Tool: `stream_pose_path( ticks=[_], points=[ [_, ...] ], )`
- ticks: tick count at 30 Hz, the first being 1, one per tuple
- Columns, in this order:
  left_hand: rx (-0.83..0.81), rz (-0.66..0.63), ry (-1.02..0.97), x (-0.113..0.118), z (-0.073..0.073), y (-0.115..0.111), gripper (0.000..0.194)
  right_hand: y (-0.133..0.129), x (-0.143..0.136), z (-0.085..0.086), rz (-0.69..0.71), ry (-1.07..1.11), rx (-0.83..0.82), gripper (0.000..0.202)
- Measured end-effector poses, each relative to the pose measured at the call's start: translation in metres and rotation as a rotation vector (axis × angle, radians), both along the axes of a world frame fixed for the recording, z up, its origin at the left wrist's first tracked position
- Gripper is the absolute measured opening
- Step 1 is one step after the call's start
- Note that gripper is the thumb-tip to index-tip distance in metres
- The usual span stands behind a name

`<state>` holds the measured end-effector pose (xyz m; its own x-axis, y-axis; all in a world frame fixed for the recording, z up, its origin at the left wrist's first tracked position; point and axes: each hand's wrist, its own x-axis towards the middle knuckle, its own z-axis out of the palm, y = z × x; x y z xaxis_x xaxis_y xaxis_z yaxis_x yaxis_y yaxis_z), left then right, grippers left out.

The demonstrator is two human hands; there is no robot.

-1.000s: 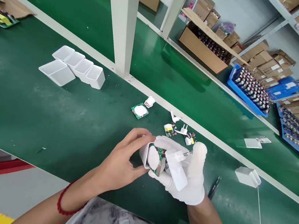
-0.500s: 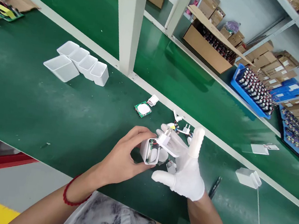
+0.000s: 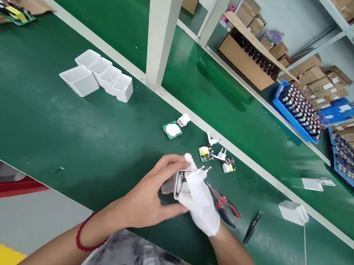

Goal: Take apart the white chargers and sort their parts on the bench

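Bare and with a red bracelet at the wrist, my left hand (image 3: 146, 191) grips a white plastic housing (image 3: 177, 184) from the left side. Circuit parts show in its open end. My right hand (image 3: 202, 209), in a white glove, is closed around the housing from the right and partly behind it. A white plug cover (image 3: 196, 187) with two metal pins lies over the gloved hand, beside the open end. Red-handled pliers (image 3: 227, 206) rest just right of the glove. Behind the hands are a circuit board with a plug (image 3: 206, 153) and another board (image 3: 228, 165).
Several white housings (image 3: 79, 80) stand at the left. A board with a white disc (image 3: 172, 129) lies ahead, a black tool (image 3: 253, 227) and white cases (image 3: 293, 211) at the right. A metal post (image 3: 160, 34) rises behind; blue trays (image 3: 287, 121) stand at the far right.
My right hand has gone from spread fingers to wrapped around the housing, moving slightly left. The pliers are now uncovered. The plug cover now leans over the glove. The view has shifted slightly.
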<state>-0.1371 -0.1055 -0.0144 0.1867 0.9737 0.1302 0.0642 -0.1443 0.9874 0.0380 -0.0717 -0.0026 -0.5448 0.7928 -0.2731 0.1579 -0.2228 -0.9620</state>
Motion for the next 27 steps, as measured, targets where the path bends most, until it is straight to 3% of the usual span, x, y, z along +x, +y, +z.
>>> stream_pose_path(
  ticks=[3, 5, 8, 17, 22, 27],
  points=[
    [-0.203, -0.122, -0.035, -0.01, 0.004, 0.001, 0.051, 0.002, 0.0, -0.002, 0.078, 0.081, -0.059, 0.07],
    [-0.311, -0.105, -0.044, -0.013, 0.005, 0.003, 0.042, 0.003, 0.0, -0.002, 0.137, 0.099, -0.063, 0.059],
    [-0.392, -0.042, -0.05, -0.01, 0.003, 0.003, 0.046, 0.005, 0.0, 0.0, 0.195, 0.112, -0.061, 0.054],
    [-0.407, -0.021, -0.028, -0.005, 0.002, -0.002, 0.05, 0.003, 0.003, -0.022, 0.24, 0.159, 0.0, 0.04],
    [-0.429, -0.004, -0.03, -0.004, 0.001, -0.004, 0.05, -0.002, 0.0, -0.026, 0.168, 0.124, -0.037, 0.066],
    [-0.437, -0.029, -0.001, -0.004, 0.009, -0.003, 0.051, -0.003, 0.005, -0.022, 0.145, 0.1, -0.134, 0.067]
  ],
)
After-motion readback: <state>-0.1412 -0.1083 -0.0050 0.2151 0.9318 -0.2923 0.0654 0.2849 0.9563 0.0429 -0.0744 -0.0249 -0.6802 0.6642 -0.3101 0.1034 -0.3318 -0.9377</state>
